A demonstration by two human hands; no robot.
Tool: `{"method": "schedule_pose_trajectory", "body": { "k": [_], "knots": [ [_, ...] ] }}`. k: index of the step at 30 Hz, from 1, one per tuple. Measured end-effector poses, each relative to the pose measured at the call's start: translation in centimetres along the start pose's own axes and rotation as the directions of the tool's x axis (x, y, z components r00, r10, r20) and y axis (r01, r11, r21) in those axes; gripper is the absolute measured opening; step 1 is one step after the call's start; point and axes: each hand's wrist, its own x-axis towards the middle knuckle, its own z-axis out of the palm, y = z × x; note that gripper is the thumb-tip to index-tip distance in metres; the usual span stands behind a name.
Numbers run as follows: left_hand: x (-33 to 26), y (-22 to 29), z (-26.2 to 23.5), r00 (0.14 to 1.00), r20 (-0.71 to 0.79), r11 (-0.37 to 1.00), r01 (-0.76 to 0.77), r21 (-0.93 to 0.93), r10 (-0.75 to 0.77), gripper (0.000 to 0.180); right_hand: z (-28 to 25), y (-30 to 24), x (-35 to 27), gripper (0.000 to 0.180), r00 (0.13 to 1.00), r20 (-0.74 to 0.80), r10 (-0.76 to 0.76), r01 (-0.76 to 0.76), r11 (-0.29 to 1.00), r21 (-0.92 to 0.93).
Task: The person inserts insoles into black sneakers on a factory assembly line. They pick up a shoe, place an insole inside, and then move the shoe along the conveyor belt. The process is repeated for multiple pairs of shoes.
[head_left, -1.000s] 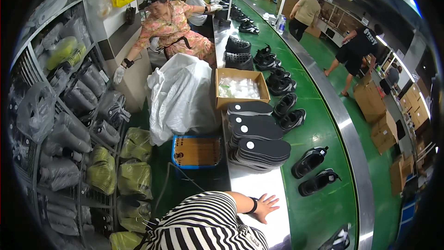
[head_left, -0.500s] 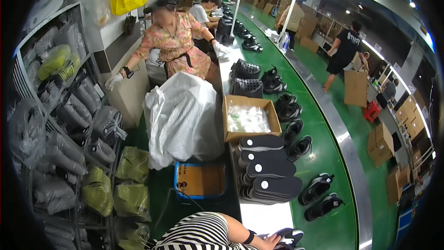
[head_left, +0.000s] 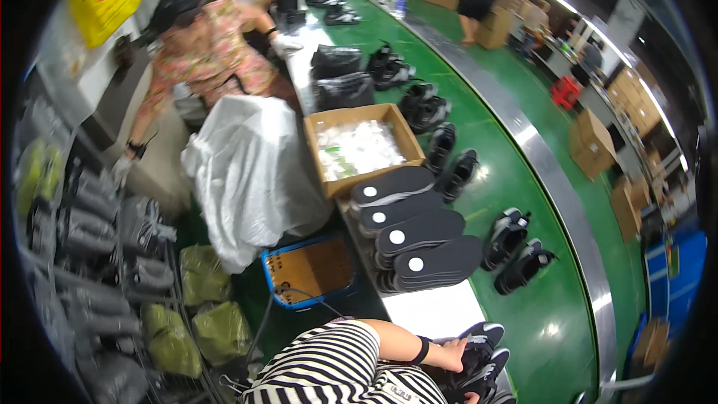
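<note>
At the lower edge, my left hand (head_left: 450,355) reaches out of a striped sleeve with a black band on the wrist. Its fingers are closed at the opening of a black-and-white sneaker (head_left: 473,359); the fingertips are partly hidden there. Only a sliver of my right hand (head_left: 471,398) shows beside the shoes at the bottom edge, too little to read its fingers. Just beyond my hands, several stacks of black insoles (head_left: 437,263) with white round stickers lie on the white lit strip (head_left: 430,313).
An open cardboard box (head_left: 364,151) of small white packets stands behind the insoles. Pairs of black sneakers (head_left: 507,243) line the green conveyor (head_left: 538,322). To the left are a blue-rimmed crate (head_left: 310,273), a white-covered pile (head_left: 254,172), bagged shoe parts (head_left: 206,273) and a co-worker (head_left: 209,52).
My view has turned and tilted, shifting the scene. My left hand has moved from on top of the shoe to its opening. A bit of my right hand now shows.
</note>
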Motion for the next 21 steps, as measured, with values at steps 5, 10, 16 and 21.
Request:
{"method": "schedule_pose_trajectory", "body": {
  "k": [5,10,16,21],
  "knots": [
    [1.3,-1.7,1.0,0.985,-0.052,0.983,-0.158,0.099,0.164,0.088,1.2,1.8,-0.4,0.044,0.978,-0.122,0.170,-0.168,0.985,0.027],
    [1.7,-2.2,-0.1,0.994,0.072,0.990,-0.095,0.103,0.088,0.090,3.3,3.3,0.3,0.028,0.916,-0.396,0.071,-0.098,0.994,-0.049],
    [0.5,-0.6,-0.7,0.993,0.113,0.969,-0.052,0.242,0.025,0.081,4.3,4.8,1.1,0.025,0.883,-0.469,0.031,-0.063,0.997,-0.053],
    [0.5,-0.7,-1.3,0.998,0.003,0.988,-0.066,-0.137,0.067,0.064,3.4,5.0,1.2,0.025,0.940,-0.340,0.036,-0.064,0.995,-0.072]
  ]
}}
